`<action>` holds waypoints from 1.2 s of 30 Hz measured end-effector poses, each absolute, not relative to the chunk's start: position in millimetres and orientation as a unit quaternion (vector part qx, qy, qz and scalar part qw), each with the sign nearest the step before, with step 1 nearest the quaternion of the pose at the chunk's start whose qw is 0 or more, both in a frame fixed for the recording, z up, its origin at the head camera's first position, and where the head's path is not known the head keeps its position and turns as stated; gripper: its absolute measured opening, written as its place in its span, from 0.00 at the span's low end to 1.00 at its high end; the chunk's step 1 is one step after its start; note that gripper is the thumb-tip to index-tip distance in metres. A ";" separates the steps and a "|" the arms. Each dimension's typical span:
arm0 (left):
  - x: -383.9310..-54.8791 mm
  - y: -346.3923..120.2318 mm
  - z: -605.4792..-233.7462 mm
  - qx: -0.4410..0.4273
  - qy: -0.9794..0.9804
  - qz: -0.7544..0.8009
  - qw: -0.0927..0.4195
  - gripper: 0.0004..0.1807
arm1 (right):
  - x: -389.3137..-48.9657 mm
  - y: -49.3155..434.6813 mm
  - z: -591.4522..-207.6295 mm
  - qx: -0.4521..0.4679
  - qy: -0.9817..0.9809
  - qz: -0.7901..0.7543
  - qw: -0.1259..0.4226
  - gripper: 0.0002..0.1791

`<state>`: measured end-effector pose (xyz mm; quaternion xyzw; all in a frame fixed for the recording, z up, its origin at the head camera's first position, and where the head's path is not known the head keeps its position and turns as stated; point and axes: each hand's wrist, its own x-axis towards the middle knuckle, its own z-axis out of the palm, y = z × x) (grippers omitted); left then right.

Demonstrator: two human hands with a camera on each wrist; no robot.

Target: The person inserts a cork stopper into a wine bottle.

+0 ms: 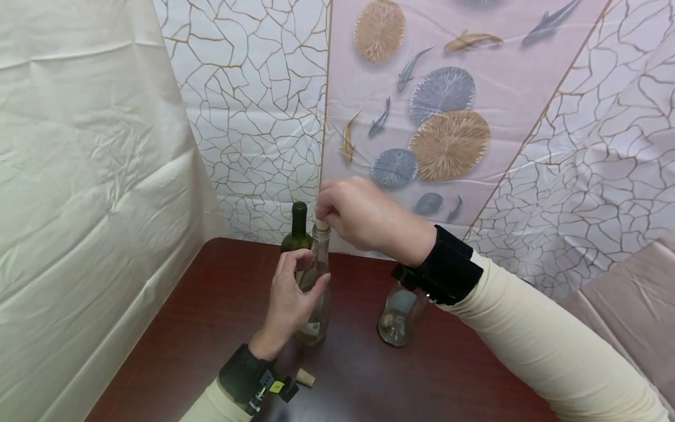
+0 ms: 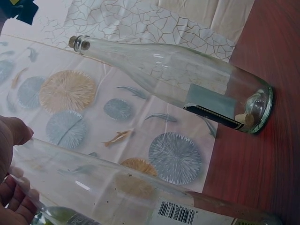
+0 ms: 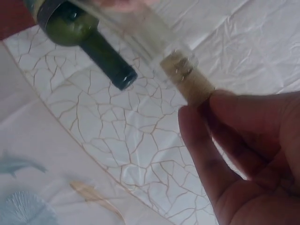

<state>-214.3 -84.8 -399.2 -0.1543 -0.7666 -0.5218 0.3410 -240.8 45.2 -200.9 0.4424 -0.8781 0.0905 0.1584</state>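
A clear glass bottle (image 1: 319, 305) with a barcode label stands upright on the table. My left hand (image 1: 290, 296) holds it around the upper body, thumb on one side and fingers on the other. Above the bottle's mouth, my right hand (image 1: 364, 214) pinches a cork (image 3: 200, 89) between thumb and fingers. The cork's lower end sits inside the clear neck (image 3: 164, 51) in the right wrist view. Close behind the held bottle is a dark green bottle (image 1: 299, 223), partly hidden by it and by my left hand.
Right of the held bottle stands another clear bottle (image 2: 164, 70), with a cork (image 2: 72, 43) in its mouth and a second cork (image 2: 244, 119) showing near its base. A loose cork (image 1: 305, 377) lies on the dark red table (image 1: 211, 316) by my left wrist. Patterned cloth (image 1: 253, 117) hangs behind.
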 end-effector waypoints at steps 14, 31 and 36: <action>-232.6 -85.9 -422.7 -0.164 -0.783 -0.503 0.327 0.26 | -234.0 67.8 -258.0 0.451 -0.781 0.231 0.364 0.05; -238.2 -70.7 -423.2 -0.170 -0.787 -0.498 0.322 0.26 | -204.7 93.0 -305.0 0.446 -0.771 0.277 0.360 0.04; -239.1 -67.1 -422.6 -0.171 -0.782 -0.503 0.325 0.26 | -199.0 105.4 -318.1 0.423 -0.776 0.285 0.371 0.04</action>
